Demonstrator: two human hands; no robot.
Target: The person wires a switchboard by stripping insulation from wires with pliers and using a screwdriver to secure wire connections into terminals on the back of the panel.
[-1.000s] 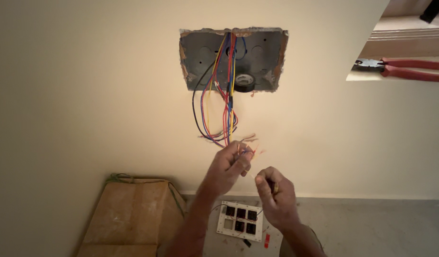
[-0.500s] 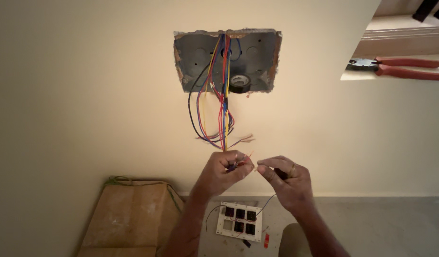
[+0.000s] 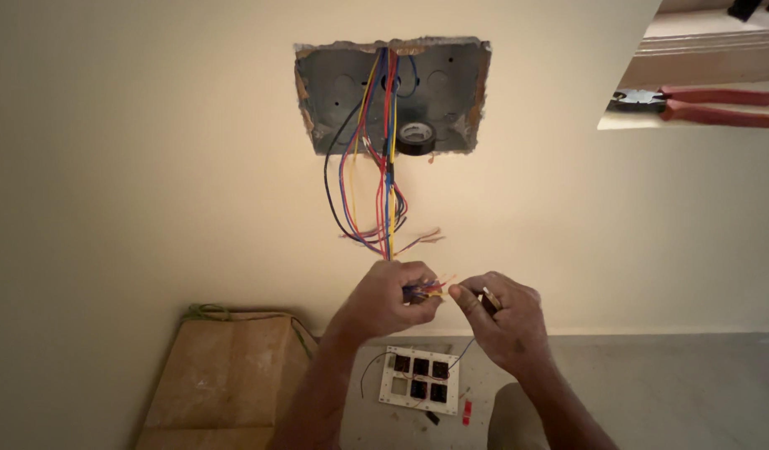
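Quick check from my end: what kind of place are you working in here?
Most likely a room in a building under electrical fit-out: an open grey metal wall box spilling coloured wires, a white switch plate on the floor, and red-handled pliers on a ledge.

The wall (image 3: 151,167) is painted plaster, matt and smooth, broken rough around the grey metal box (image 3: 334,92). The wires (image 3: 384,167) have smooth plastic covers with bare copper ends. The tape roll (image 3: 416,137) is glossy black. The pliers (image 3: 701,104) have red plastic handles. The brown bag (image 3: 226,375) looks like matt paper.
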